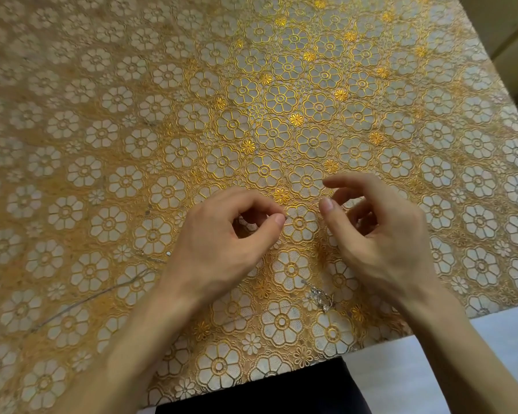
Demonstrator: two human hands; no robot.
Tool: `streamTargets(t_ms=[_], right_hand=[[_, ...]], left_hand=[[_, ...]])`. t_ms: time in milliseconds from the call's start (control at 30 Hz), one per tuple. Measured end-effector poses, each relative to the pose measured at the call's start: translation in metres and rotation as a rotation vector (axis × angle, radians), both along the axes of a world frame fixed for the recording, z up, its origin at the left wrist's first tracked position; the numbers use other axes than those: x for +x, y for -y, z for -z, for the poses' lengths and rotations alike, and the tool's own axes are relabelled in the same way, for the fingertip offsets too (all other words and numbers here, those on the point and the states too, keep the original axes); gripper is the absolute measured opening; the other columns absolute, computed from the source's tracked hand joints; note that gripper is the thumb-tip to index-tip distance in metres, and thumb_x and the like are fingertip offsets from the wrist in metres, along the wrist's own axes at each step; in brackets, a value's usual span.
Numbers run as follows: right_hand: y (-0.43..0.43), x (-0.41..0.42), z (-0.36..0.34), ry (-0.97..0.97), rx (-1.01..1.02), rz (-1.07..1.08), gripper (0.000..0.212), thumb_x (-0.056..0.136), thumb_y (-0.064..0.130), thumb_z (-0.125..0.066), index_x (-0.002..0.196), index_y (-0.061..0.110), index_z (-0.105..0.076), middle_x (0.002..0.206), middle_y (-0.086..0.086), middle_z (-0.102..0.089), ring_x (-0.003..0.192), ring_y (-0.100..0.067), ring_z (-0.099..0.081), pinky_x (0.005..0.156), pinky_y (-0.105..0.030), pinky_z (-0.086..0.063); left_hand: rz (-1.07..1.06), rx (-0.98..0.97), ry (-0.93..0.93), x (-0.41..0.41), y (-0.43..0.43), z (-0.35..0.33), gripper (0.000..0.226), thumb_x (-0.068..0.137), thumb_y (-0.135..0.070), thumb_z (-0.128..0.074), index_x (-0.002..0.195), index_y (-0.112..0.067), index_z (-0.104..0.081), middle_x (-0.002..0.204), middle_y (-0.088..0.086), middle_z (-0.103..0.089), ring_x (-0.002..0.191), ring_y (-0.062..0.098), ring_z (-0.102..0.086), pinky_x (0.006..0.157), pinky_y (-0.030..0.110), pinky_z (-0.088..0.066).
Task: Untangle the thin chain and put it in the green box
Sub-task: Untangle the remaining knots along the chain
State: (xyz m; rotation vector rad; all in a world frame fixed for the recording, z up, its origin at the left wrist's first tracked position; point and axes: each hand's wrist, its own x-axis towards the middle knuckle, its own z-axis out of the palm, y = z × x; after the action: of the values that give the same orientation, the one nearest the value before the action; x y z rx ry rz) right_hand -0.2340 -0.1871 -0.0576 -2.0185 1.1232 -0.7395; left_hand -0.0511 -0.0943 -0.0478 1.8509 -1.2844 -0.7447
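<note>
Covering the table, a floral lace tablecloth (102, 115) carried everything. The left hand (222, 243) pinched thumb to forefinger, probably drawing a strand, though none was discernible. The right hand (380, 234) hovered, fingertips parted. The thin chain (102, 292) ran diagonally from the left edge, its knot (322, 297) near the near edge.

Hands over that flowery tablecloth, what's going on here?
A person is picking at a thin chain on a gold flowered cloth. The left hand pinches thumb and forefinger together, apparently on the chain, which trails off to the left. The right hand hovers beside it, fingers curled; whether it holds anything is unclear. A small silver tangle lies between the wrists. No green box is in view.
</note>
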Motion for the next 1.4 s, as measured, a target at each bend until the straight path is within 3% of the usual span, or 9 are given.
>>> streamTargets(t_ms=[233,367,500,733,1167,1300,1400], right_hand=[[-0.022,0.007,-0.004,0.13,0.166,-0.054,0.003,0.085,0.027,-0.075,0.086,0.029,-0.074,0.073,0.016,-0.067,0.06,-0.012,-0.059,0.053,-0.016,-0.042],[-0.024,0.011,-0.003,0.124,0.184,-0.061,0.003,0.084,0.026,-0.076,0.084,0.029,-0.076,0.07,0.018,-0.066,0.058,-0.007,-0.059,0.053,-0.011,-0.04],[-0.024,0.013,-0.003,0.12,0.18,-0.054,0.003,0.084,0.025,-0.077,0.084,0.028,-0.077,0.07,0.019,-0.066,0.058,-0.006,-0.058,0.052,-0.009,-0.039],[-0.024,0.017,0.001,0.096,0.105,-0.073,0.004,0.084,0.023,-0.075,0.085,0.027,-0.076,0.069,0.02,-0.063,0.059,-0.006,-0.059,0.055,-0.006,-0.037],[-0.023,0.022,0.009,-0.032,-0.142,-0.059,0.002,0.087,0.026,-0.07,0.088,0.025,-0.07,0.079,0.018,-0.061,0.061,-0.003,-0.055,0.056,-0.019,-0.046],[-0.021,0.023,0.011,0.008,-0.131,-0.043,0.003,0.086,0.022,-0.07,0.088,0.023,-0.069,0.08,0.017,-0.062,0.061,-0.004,-0.057,0.055,-0.019,-0.046],[-0.02,0.024,0.01,0.031,-0.127,-0.051,0.003,0.088,0.02,-0.069,0.087,0.022,-0.068,0.081,0.015,-0.062,0.062,-0.005,-0.057,0.055,-0.019,-0.046]], left_hand=[[0.009,-0.026,0.013,0.0,-0.001,0.0,0.008,0.085,-0.035,-0.07,0.087,-0.029,-0.074,0.086,-0.014,-0.069,0.089,0.006,-0.063,0.075,0.016,-0.044],[0.008,-0.044,0.026,0.0,-0.001,0.0,0.007,0.085,-0.034,-0.07,0.087,-0.029,-0.074,0.085,-0.014,-0.069,0.088,0.005,-0.063,0.074,0.013,-0.042],[0.008,-0.094,0.077,0.0,-0.001,0.004,0.005,0.084,-0.033,-0.072,0.087,-0.029,-0.075,0.085,-0.014,-0.068,0.086,0.006,-0.064,0.077,0.021,-0.047],[-0.002,-0.145,0.117,-0.002,-0.001,0.007,0.008,0.084,-0.032,-0.072,0.089,-0.027,-0.076,0.086,-0.012,-0.069,0.086,0.008,-0.064,0.077,0.035,-0.052],[-0.016,-0.186,0.169,-0.003,-0.001,0.008,0.009,0.083,-0.027,-0.074,0.091,-0.026,-0.079,0.086,-0.012,-0.071,0.084,0.009,-0.066,0.077,0.039,-0.054],[-0.018,-0.155,0.151,-0.003,-0.003,0.005,0.012,0.086,-0.029,-0.07,0.094,-0.03,-0.079,0.087,-0.017,-0.073,0.086,0.002,-0.066,0.078,0.031,-0.053],[-0.051,-0.088,0.055,-0.001,-0.003,0.0,0.013,0.089,-0.033,-0.067,0.098,-0.032,-0.078,0.079,-0.018,-0.074,0.073,-0.003,-0.068,0.065,0.018,-0.052]])
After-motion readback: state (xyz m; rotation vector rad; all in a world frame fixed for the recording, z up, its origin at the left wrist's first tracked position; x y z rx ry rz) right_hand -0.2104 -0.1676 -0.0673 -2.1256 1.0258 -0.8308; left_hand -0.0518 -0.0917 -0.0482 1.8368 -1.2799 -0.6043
